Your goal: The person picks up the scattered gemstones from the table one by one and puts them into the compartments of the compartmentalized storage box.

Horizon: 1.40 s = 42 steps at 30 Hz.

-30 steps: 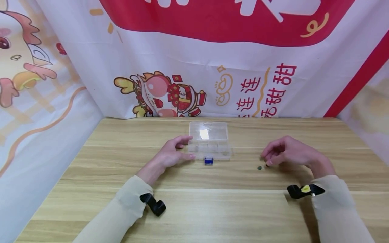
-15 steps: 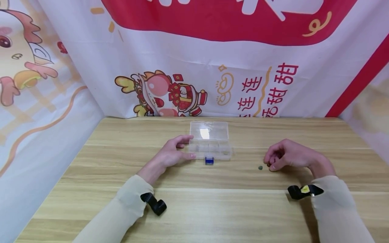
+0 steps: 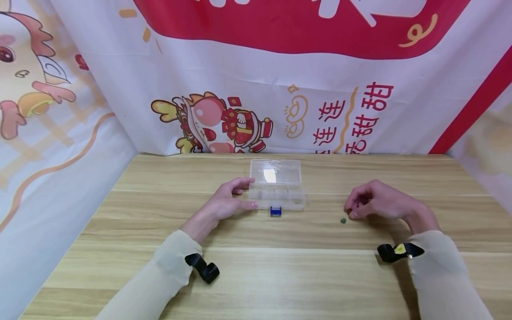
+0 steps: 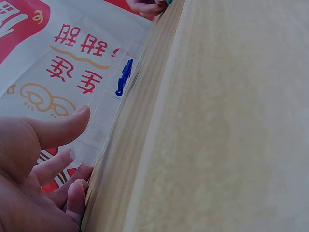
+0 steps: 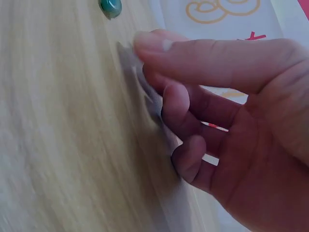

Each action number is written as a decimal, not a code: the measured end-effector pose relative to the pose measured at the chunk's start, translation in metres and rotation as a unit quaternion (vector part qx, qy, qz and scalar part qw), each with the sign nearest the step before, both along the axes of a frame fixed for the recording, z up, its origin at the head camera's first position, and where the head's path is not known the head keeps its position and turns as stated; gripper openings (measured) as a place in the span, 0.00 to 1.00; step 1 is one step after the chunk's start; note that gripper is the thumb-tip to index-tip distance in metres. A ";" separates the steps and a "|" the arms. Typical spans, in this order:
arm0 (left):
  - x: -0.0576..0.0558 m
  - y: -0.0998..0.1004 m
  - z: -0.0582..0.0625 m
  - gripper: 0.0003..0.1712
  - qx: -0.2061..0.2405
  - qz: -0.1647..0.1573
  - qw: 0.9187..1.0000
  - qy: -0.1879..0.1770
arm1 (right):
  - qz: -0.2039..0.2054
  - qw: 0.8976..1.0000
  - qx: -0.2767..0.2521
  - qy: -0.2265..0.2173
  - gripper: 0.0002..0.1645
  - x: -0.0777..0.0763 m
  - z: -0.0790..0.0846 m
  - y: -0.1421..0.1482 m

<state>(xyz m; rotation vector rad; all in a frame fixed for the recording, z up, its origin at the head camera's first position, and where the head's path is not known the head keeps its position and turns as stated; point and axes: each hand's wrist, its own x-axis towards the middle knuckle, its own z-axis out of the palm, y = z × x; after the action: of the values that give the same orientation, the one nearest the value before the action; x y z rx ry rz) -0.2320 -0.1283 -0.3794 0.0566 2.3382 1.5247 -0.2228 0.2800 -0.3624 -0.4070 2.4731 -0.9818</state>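
A clear plastic compartment box [image 3: 276, 203] lies on the table with its lid [image 3: 260, 171] raised at the back and a blue latch [image 3: 275, 211] at the front. My left hand [image 3: 228, 201] holds the box's left end, thumb at the front and fingers toward the back, as the left wrist view also shows. To the right, my right hand [image 3: 376, 202] pinches a small reddish-brown stone [image 3: 350, 211] between thumb and fingertips. In the right wrist view the thumb hides that stone. A green polished stone [image 5: 111, 7] lies on the table just beside the pinching fingers.
The wooden table [image 3: 280, 275] runs back to a printed cloth [image 3: 224, 71] hanging behind it. A small pale object [image 3: 297, 202] shows in the box's front right compartment. Black wrist cameras [image 3: 204, 269] are strapped over both sleeves.
My right fingers have closed on the reddish-brown stone, drawn back slightly to the right, then moved up and left with it. The left hand and box stay in place.
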 end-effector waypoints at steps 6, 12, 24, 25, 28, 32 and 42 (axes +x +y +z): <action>0.000 0.000 0.000 0.39 0.000 0.002 1.000 -0.001 | -0.016 0.999 -0.025 0.029 0.13 -0.001 0.001 -0.013; 0.000 0.001 0.000 0.39 0.000 0.003 1.000 0.000 | -0.032 0.995 -0.076 0.060 0.15 -0.001 0.003 -0.029; 0.000 0.000 0.000 0.39 0.001 0.004 1.000 0.000 | -0.033 0.984 -0.151 0.087 0.20 -0.001 0.007 -0.051; 0.000 0.000 0.000 0.39 0.002 0.004 1.000 0.000 | -0.036 0.984 -0.153 0.087 0.21 -0.001 0.007 -0.052; 0.000 0.001 0.000 0.39 0.001 0.004 1.000 0.001 | -0.044 0.983 -0.158 0.084 0.22 -0.001 0.008 -0.056; 0.000 0.001 0.000 0.39 -0.002 0.003 1.000 0.002 | -0.049 0.981 -0.165 0.084 0.22 0.000 0.009 -0.062; -0.001 0.001 -0.001 0.39 -0.003 0.001 1.000 0.006 | -0.047 0.982 -0.143 0.110 0.18 0.000 0.009 -0.079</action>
<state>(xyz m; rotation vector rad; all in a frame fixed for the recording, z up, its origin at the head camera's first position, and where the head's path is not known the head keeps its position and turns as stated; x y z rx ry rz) -0.2335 -0.1270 -0.3808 0.0626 2.3528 1.5206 -0.2225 0.2012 -0.3538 -0.5186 2.5696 -1.4095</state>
